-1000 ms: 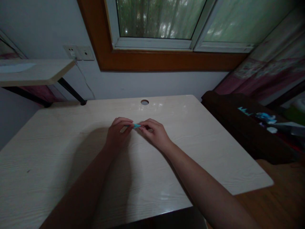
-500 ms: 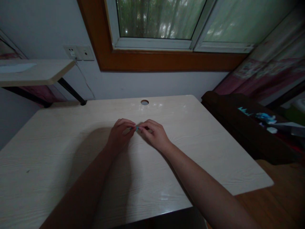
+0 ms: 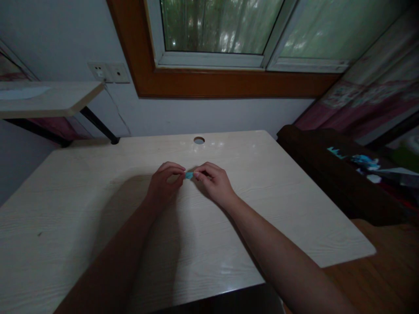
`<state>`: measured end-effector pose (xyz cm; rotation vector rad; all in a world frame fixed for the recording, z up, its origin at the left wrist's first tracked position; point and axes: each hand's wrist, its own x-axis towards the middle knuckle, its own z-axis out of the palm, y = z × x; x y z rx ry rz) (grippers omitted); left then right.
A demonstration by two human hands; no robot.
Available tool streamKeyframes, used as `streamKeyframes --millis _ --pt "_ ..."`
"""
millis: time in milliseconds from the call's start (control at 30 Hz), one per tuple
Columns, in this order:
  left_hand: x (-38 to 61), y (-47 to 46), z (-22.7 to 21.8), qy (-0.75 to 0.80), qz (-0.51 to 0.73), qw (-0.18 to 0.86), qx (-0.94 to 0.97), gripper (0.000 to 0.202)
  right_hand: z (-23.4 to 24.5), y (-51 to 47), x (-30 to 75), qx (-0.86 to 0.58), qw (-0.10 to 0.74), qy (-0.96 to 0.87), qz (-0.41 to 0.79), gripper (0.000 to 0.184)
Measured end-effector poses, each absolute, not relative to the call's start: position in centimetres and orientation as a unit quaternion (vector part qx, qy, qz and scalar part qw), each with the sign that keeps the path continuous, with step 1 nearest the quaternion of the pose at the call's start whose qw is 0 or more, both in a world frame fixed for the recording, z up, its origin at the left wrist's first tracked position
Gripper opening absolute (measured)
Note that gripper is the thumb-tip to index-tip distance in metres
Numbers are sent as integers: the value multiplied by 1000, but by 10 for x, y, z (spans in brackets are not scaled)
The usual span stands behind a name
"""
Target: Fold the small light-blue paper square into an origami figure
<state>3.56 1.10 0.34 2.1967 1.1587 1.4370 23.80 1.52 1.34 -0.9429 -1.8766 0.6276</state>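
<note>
A small light-blue piece (image 3: 189,175), perhaps paper or soft clay, shows between my two hands just over the pale wood-grain table (image 3: 278,209). My left hand (image 3: 166,181) pinches its left end between thumb and fingers. On the other side, my right hand (image 3: 214,179) grips the right end the same way. Fingertips cover both ends of the piece, so its full shape is hidden. Both forearms reach in from the bottom of the view.
A round cable hole (image 3: 199,140) is at the table's back. On the left stands a raised shelf (image 3: 49,102) on black legs. To the right, a dark wooden cabinet (image 3: 310,174) bears blue scraps (image 3: 365,162). A tiny dark speck (image 3: 39,234) lies at left.
My hands have moved slightly apart, and more of the light-blue piece now shows between the fingertips. Both hands still pinch it.
</note>
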Motion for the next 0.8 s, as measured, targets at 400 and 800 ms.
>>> streamKeyframes --millis 400,800 --pt "33 13 2 407 526 166 728 12 2 25 238 -426 503 -552 511 21" --pt "37 12 -1 366 468 132 793 20 1 23 231 -381 497 -464 627 23"
